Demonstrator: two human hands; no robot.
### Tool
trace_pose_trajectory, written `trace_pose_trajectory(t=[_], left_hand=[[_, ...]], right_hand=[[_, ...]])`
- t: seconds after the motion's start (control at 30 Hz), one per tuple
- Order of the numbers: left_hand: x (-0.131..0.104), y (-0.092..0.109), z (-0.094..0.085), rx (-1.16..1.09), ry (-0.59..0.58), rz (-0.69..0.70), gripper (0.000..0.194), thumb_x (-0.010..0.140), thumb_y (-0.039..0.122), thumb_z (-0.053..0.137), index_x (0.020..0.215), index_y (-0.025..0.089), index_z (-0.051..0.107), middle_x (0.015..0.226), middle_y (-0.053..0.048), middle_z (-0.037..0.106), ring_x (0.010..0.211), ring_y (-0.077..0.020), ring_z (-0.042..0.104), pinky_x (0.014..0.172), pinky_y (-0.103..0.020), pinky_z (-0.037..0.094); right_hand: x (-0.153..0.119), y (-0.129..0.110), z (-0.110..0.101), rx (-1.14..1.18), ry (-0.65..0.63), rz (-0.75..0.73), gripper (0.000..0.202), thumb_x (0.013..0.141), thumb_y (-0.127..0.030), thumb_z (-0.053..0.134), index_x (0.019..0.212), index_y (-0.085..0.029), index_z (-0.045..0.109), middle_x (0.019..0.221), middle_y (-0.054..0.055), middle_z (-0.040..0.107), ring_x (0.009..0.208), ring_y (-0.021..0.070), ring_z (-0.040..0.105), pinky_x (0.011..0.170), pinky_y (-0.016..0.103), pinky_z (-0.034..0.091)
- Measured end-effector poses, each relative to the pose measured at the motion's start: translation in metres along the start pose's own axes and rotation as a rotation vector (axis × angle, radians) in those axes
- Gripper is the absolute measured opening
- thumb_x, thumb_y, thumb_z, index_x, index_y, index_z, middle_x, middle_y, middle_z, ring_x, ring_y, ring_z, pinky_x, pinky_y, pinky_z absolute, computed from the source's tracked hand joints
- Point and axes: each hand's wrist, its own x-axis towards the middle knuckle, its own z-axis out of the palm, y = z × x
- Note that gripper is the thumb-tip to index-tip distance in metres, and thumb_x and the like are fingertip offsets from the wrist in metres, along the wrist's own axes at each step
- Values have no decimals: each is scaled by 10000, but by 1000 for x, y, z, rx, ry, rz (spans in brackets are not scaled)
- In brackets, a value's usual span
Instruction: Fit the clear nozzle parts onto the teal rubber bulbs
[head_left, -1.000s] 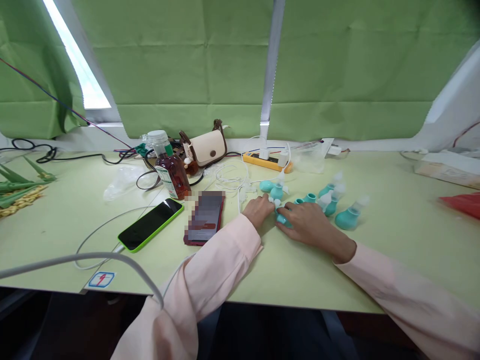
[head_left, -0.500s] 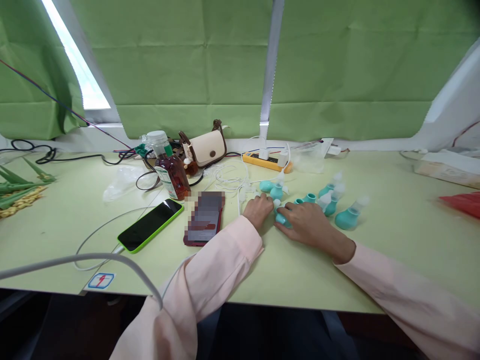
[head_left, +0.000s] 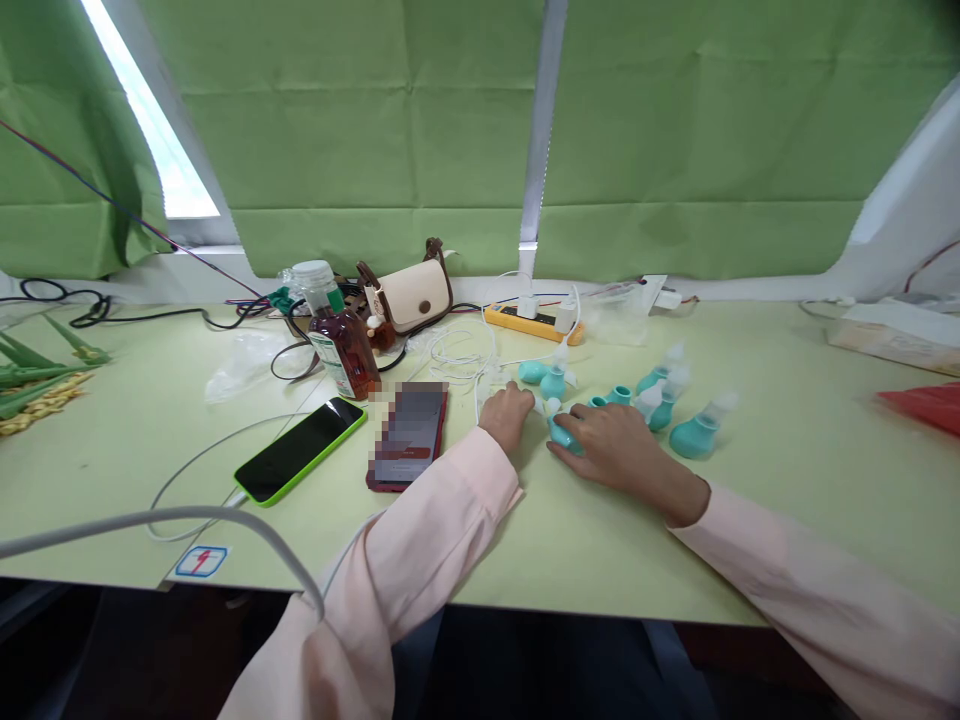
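My right hand (head_left: pixel 611 440) is closed around a teal rubber bulb (head_left: pixel 561 434) low over the table, with a whitish tip rising from the bulb. My left hand (head_left: pixel 508 415), just to its left, is pinched on a small clear plastic piece (head_left: pixel 538 404), mostly covered by the fingers. Behind the hands stand a teal bulb with a clear nozzle (head_left: pixel 553 382) and a teal bulb lying down (head_left: pixel 533 371). An open-necked bulb (head_left: pixel 619 396) sits beyond my right hand. Further right, several bulbs wear clear nozzles, among them a nasal aspirator (head_left: pixel 696 435).
Left of my hands lie a red-cased phone (head_left: pixel 411 440) and a green-cased phone (head_left: pixel 311 452) with a cable. A dark bottle (head_left: pixel 343 350), a cream handbag (head_left: pixel 411 298) and a yellow power strip (head_left: pixel 529 324) stand behind. Red plastic (head_left: pixel 926 410) lies far right.
My left hand has drawn back slightly left, away from the bulb, with a small clear piece now showing at its fingertips. My right hand keeps the bulb almost in place.
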Motion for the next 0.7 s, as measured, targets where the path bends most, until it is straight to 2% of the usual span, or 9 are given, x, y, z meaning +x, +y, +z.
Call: trace_pose_trajectory(t=[0.13, 0.27, 0.33, 0.4, 0.47, 0.53, 0.63, 0.7], left_hand=[[3, -6, 3, -74, -2, 1, 256, 811, 260, 440, 1035, 143, 483, 1036, -72, 516, 872, -168, 529, 732, -361, 452], [6, -8, 4, -168, 49, -19, 272, 809, 271, 442, 1048, 145, 471, 1052, -72, 508, 880, -169, 527, 735, -369, 452], [5, -7, -1, -223, 100, -28, 232, 809, 231, 443, 1003, 127, 515, 1010, -78, 539, 878, -172, 532, 746, -361, 447], [1, -5, -10, -283, 164, -25, 200, 792, 142, 441, 921, 108, 589, 923, -91, 592, 869, -178, 541, 769, -333, 434], [-9, -1, -21, -352, 229, 4, 231, 756, 99, 460, 922, 129, 618, 859, -79, 626, 826, -165, 558, 772, -293, 430], [-24, 2, -29, -430, 269, 43, 232, 736, 115, 483, 901, 163, 638, 787, -48, 644, 739, -135, 574, 715, -243, 450], [-49, 6, -31, -555, 281, 87, 203, 700, 117, 515, 827, 171, 664, 710, -25, 651, 633, -104, 577, 618, -197, 469], [-63, 7, -25, -891, 271, 37, 169, 664, 108, 539, 756, 142, 676, 712, -48, 649, 628, -117, 583, 561, -192, 475]], right_hand=[[-1, 0, -1, 5, 10, 2, 341, 803, -396, 341, 830, -157, 582, 712, 65, 591, 591, 164, 528, 457, 250, 144], [-1, 1, 1, 11, 43, 5, 361, 802, -417, 339, 863, -155, 580, 712, 74, 595, 594, 171, 532, 472, 244, 190], [-2, 1, 3, 16, 129, 1, 371, 797, -431, 348, 920, -161, 571, 759, 77, 602, 614, 179, 539, 494, 251, 236], [-4, 1, 6, 41, 296, -24, 362, 797, -410, 369, 983, -161, 554, 848, 82, 602, 674, 183, 548, 546, 266, 294], [-8, 0, 8, 86, 490, -64, 335, 804, -350, 393, 1040, -156, 529, 882, 77, 597, 722, 171, 547, 605, 270, 332], [-12, -2, 10, 130, 612, -95, 336, 807, -293, 409, 1098, -148, 492, 794, 57, 601, 668, 139, 538, 601, 254, 347], [-18, -8, 12, 193, 636, -126, 380, 801, -276, 432, 1146, -118, 444, 650, 24, 563, 535, 105, 490, 518, 233, 340], [-21, -12, 12, 250, 605, -167, 345, 798, -280, 441, 1092, -104, 478, 638, 22, 547, 511, 96, 475, 485, 227, 330]])
